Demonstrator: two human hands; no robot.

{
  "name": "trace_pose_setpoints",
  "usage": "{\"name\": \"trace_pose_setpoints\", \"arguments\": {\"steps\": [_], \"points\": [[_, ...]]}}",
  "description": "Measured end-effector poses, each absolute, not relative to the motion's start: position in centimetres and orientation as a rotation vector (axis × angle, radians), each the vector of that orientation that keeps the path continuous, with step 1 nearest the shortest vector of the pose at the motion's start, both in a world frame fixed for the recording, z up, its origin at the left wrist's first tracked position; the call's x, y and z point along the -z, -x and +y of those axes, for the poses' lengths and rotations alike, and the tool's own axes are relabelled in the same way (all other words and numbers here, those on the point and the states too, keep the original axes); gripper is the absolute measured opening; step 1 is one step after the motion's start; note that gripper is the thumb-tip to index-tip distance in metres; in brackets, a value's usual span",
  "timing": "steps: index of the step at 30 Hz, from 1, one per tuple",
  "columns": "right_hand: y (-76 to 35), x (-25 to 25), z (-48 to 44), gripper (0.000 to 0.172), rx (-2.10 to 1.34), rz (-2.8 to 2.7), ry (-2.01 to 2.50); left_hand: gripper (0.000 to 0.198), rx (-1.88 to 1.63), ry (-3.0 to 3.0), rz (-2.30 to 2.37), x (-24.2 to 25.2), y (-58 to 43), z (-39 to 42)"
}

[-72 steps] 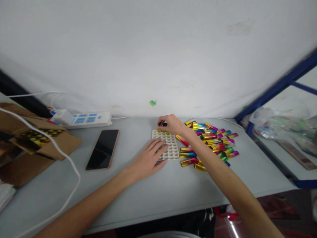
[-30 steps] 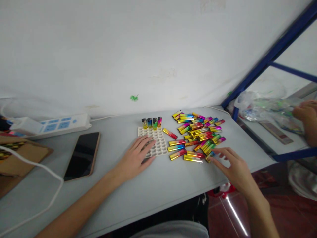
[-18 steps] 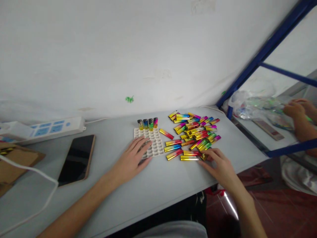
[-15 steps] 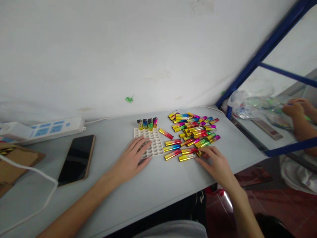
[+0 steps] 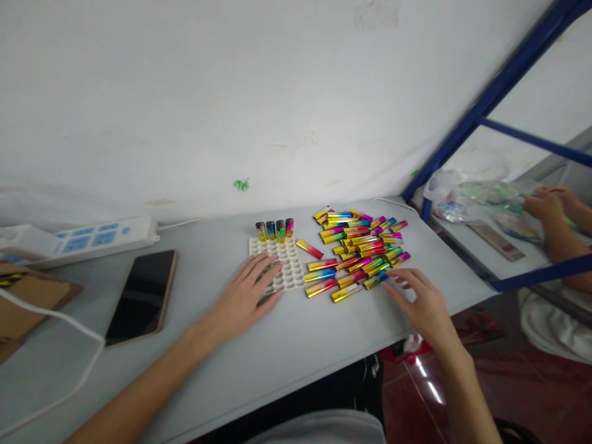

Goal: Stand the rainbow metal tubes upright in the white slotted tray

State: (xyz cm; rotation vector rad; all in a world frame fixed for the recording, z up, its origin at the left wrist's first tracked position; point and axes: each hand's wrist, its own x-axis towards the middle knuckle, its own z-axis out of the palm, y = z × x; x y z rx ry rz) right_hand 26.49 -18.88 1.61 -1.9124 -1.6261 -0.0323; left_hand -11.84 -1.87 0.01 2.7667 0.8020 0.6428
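Observation:
A white tray with rows of small holes lies on the table. Along its far edge stand several upright lighters with dark tops and coloured bodies. My left hand rests over the tray's left side, fingers spread and covering part of the holes. To the right lies a loose pile of shiny lighters in gold, red, blue, green and purple. My right hand is at the near right of the pile, thumb and fingers apart. Its fingertips are at the end of a gold-and-blue lighter; whether they touch it I cannot tell.
A phone and a white power strip lie on the left, with a white cable and brown cardboard. A blue metal frame stands right. Beyond it, another person's hands are by plastic bags.
My right hand has shifted slightly right, away from the near lighters. The gold-and-blue lighter that it covered now shows. My left hand stays on the tray.

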Motion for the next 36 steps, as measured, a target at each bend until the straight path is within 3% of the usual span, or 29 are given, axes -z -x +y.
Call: {"name": "trace_pose_setpoints", "arguments": {"steps": [4, 13, 24, 36], "points": [[-26.6, -0.8, -19.0, 0.040, 0.038, -1.656, 1.928, 0.053, -0.647, -2.751, 0.806, -0.1, 11.9, -1.9], [-26.4, 0.4, -18.0, 0.078, 0.125, -1.381, 2.153, 0.050, -0.636, -2.767, 0.810, 0.0, 11.9, -1.9], [-25.0, 1.1, -16.4, 0.091, 0.177, -1.282, 2.197, 0.052, -0.636, -2.758, 0.799, -0.2, 11.9, -2.0], [-23.5, 1.2, -15.7, 0.073, 0.182, -1.331, 2.163, 0.051, -0.639, -2.780, 0.809, 0.0, 11.9, -1.9]]}}
